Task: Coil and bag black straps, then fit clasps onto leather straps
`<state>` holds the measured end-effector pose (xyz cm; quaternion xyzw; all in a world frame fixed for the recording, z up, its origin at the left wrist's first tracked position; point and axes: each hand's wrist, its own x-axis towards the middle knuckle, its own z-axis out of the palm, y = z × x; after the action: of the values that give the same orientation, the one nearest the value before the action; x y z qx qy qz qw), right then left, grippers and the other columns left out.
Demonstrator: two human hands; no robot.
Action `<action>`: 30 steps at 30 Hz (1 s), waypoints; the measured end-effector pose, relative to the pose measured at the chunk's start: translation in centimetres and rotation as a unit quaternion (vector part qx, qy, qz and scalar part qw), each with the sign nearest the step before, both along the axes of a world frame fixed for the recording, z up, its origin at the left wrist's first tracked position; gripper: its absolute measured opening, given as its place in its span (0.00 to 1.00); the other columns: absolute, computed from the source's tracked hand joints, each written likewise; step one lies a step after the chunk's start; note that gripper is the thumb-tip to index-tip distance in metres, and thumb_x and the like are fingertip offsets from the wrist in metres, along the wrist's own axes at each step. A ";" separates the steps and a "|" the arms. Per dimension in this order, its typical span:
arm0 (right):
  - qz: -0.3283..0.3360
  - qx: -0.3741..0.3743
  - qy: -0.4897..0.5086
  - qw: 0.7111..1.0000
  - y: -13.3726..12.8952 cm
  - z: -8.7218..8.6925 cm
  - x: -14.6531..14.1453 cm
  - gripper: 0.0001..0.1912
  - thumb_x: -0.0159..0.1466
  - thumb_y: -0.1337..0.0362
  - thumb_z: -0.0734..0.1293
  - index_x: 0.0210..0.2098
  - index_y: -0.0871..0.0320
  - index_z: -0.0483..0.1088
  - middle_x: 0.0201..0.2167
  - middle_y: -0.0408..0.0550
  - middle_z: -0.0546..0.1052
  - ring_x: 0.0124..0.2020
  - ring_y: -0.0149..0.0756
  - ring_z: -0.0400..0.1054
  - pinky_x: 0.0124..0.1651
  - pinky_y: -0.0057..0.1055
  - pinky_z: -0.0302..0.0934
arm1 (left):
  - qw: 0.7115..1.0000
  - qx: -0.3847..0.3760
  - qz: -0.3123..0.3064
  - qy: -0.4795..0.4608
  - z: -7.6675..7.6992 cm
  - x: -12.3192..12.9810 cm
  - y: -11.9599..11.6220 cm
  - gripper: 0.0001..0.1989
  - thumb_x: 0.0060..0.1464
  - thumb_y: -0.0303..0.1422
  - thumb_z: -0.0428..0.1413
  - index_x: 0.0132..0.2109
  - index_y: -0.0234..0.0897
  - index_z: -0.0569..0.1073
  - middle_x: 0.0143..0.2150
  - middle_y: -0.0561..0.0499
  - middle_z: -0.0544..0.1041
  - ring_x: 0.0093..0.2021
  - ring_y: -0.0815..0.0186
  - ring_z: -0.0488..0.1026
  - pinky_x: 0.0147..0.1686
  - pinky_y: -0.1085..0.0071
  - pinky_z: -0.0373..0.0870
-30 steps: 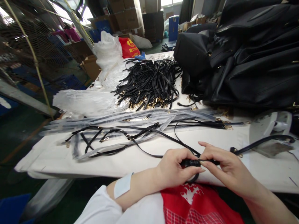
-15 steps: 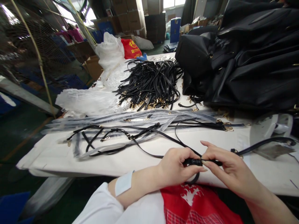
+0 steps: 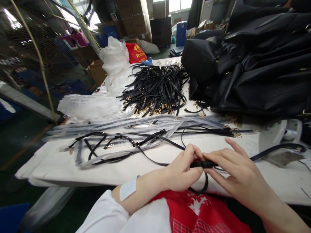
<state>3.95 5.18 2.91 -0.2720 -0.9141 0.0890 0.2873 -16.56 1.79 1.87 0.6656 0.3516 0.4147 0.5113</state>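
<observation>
A black strap (image 3: 205,164) is pinched between my two hands at the table's front edge. My left hand (image 3: 183,170) is closed around it, thumb below and fingers curled above. From the other side my right hand (image 3: 233,168) grips the same piece between thumb and fingers, its forefinger and thumb close to my left fingertips. A loop of the strap hangs beneath my hands, and a long length runs off to the left across the table. What joins the strap there is too dark and covered to make out.
A heap of black straps with gold clasps (image 3: 155,87) lies mid-table. Black bags (image 3: 262,71) are piled at the right, near a white reel (image 3: 279,134). Straps in clear plastic sleeves (image 3: 116,124) stretch across the white tabletop (image 3: 102,176). Clear plastic bags (image 3: 89,105) lie left.
My right hand has shifted so its fingers lie flatter over the strap, farther along my left fingertips. The left hand has moved slightly left and keeps its grip.
</observation>
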 end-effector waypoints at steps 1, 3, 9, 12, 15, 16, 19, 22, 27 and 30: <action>-0.007 0.003 0.007 1.000 0.1 0.0 -0.1 0.13 0.67 0.66 0.68 0.50 0.55 0.69 0.37 0.46 0.78 0.37 0.35 0.73 0.69 0.51 0.46 | 1.000 0.009 0.009 0.007 0.1 -0.1 0.0 0.09 0.54 0.28 0.51 0.42 0.39 0.59 0.35 0.52 0.68 0.33 0.68 0.65 0.34 0.70 0.65; -0.022 0.007 0.015 1.000 0.3 -0.1 -0.2 0.09 0.66 0.65 0.68 0.46 0.55 0.71 0.35 0.45 0.78 0.35 0.35 0.73 0.67 0.52 0.48 | 0.997 0.052 0.040 0.044 0.3 -0.3 0.1 0.07 0.56 0.29 0.50 0.42 0.38 0.61 0.38 0.49 0.70 0.36 0.66 0.66 0.38 0.68 0.67; -0.050 0.035 0.020 0.998 0.6 -0.2 -0.5 0.04 0.64 0.65 0.70 0.39 0.55 0.72 0.31 0.42 0.78 0.30 0.35 0.71 0.65 0.54 0.50 | 0.908 0.240 0.181 0.292 1.3 -0.4 0.2 0.06 0.56 0.32 0.50 0.33 0.36 0.68 0.37 0.45 0.71 0.39 0.60 0.67 0.41 0.62 0.64; -0.052 0.034 0.012 0.998 0.4 0.0 -1.0 0.02 0.65 0.67 0.69 0.39 0.56 0.73 0.29 0.41 0.77 0.30 0.36 0.70 0.66 0.55 0.48 | 0.877 0.241 0.157 0.384 1.4 0.0 0.1 0.10 0.56 0.37 0.52 0.30 0.36 0.69 0.31 0.47 0.70 0.33 0.62 0.66 0.34 0.65 0.62; -0.040 0.036 0.005 0.999 0.1 0.1 -1.5 0.06 0.66 0.69 0.65 0.38 0.56 0.74 0.27 0.42 0.76 0.30 0.37 0.69 0.66 0.54 0.47 | 0.864 0.222 0.142 0.428 1.0 0.4 0.2 0.17 0.58 0.44 0.53 0.30 0.36 0.71 0.29 0.48 0.71 0.30 0.62 0.67 0.31 0.66 0.61; -0.034 0.035 0.003 0.999 0.0 0.1 -1.6 0.07 0.67 0.69 0.64 0.38 0.56 0.75 0.27 0.42 0.75 0.30 0.37 0.69 0.66 0.53 0.47 | 0.862 0.220 0.142 0.433 0.8 0.5 0.2 0.19 0.59 0.46 0.54 0.29 0.36 0.71 0.28 0.48 0.71 0.30 0.63 0.67 0.30 0.67 0.61; -0.025 0.025 0.006 0.999 -0.2 -0.1 -1.8 0.07 0.66 0.69 0.65 0.39 0.57 0.75 0.27 0.42 0.76 0.30 0.36 0.69 0.67 0.51 0.46 | 0.878 0.211 0.138 0.407 0.0 0.5 0.5 0.21 0.58 0.47 0.56 0.24 0.37 0.69 0.24 0.52 0.69 0.26 0.66 0.65 0.26 0.69 0.57; -0.019 0.018 0.017 1.000 -0.4 -0.2 -2.0 0.06 0.65 0.70 0.65 0.36 0.57 0.75 0.27 0.42 0.75 0.30 0.35 0.68 0.66 0.51 0.48 | 0.911 0.203 0.119 0.338 -0.4 0.4 0.7 0.22 0.58 0.42 0.58 0.21 0.36 0.65 0.21 0.55 0.64 0.22 0.70 0.61 0.24 0.71 0.51; -0.015 -0.005 0.042 0.999 -0.6 -0.3 -2.6 0.05 0.62 0.72 0.66 0.33 0.56 0.72 0.25 0.41 0.73 0.28 0.34 0.67 0.65 0.51 0.50 | 0.949 0.168 0.092 0.251 0.1 0.3 0.7 0.22 0.58 0.36 0.56 0.19 0.36 0.59 0.20 0.56 0.58 0.22 0.72 0.56 0.24 0.71 0.48; -0.002 -0.049 0.051 0.997 -0.2 0.0 -2.1 0.04 0.62 0.70 0.68 0.34 0.55 0.71 0.26 0.39 0.74 0.28 0.33 0.67 0.66 0.51 0.49 | 0.986 0.064 0.045 0.145 0.9 -0.3 1.0 0.23 0.58 0.34 0.54 0.19 0.37 0.54 0.19 0.58 0.55 0.21 0.73 0.54 0.23 0.72 0.49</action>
<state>1.89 4.95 2.94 -0.2826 -0.8924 0.1472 0.3195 -16.91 2.78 2.76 0.7335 0.4244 0.3582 0.3917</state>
